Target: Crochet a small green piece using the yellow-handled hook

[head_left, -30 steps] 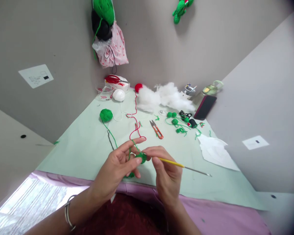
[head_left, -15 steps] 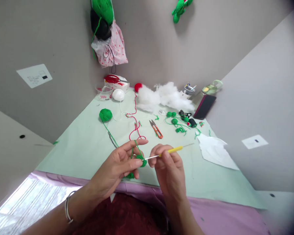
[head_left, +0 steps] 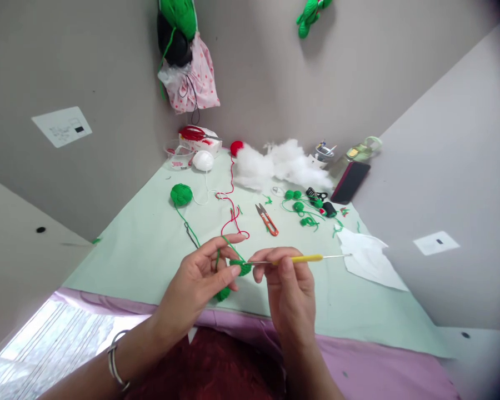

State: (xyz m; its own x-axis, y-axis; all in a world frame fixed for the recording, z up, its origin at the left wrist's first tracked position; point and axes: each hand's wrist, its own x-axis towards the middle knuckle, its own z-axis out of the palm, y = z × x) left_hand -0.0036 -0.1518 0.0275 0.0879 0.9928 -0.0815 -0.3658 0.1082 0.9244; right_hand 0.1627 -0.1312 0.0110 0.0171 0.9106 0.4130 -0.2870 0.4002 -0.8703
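Observation:
A small green crochet piece (head_left: pixel 244 269) is pinched between the thumb and fingers of my left hand (head_left: pixel 206 272). Green yarn passes over the raised left index finger and down to the piece. My right hand (head_left: pixel 289 283) is closed round the yellow handle of a crochet hook (head_left: pixel 308 258); its thin metal tip meets the green piece, and a second metal end points right. Beneath the left fingers shows another green crocheted part (head_left: pixel 222 294), mostly hidden. A strand leads from the left hand toward a green yarn ball (head_left: pixel 181 194) on the table.
Orange thread snips (head_left: pixel 267 220) lie ahead of my hands, near loose red yarn (head_left: pixel 234 216). Farther back are white stuffing (head_left: pixel 283 164), a white yarn ball (head_left: pixel 203 160) and red scissors (head_left: pixel 192 133). Small green crocheted balls (head_left: pixel 299 206), a phone (head_left: pixel 350 183) and white paper (head_left: pixel 364 258) sit to the right.
The hook has turned from slanting up to the right to nearly level. The green piece has tilted, and the yarn slants more from the left index finger.

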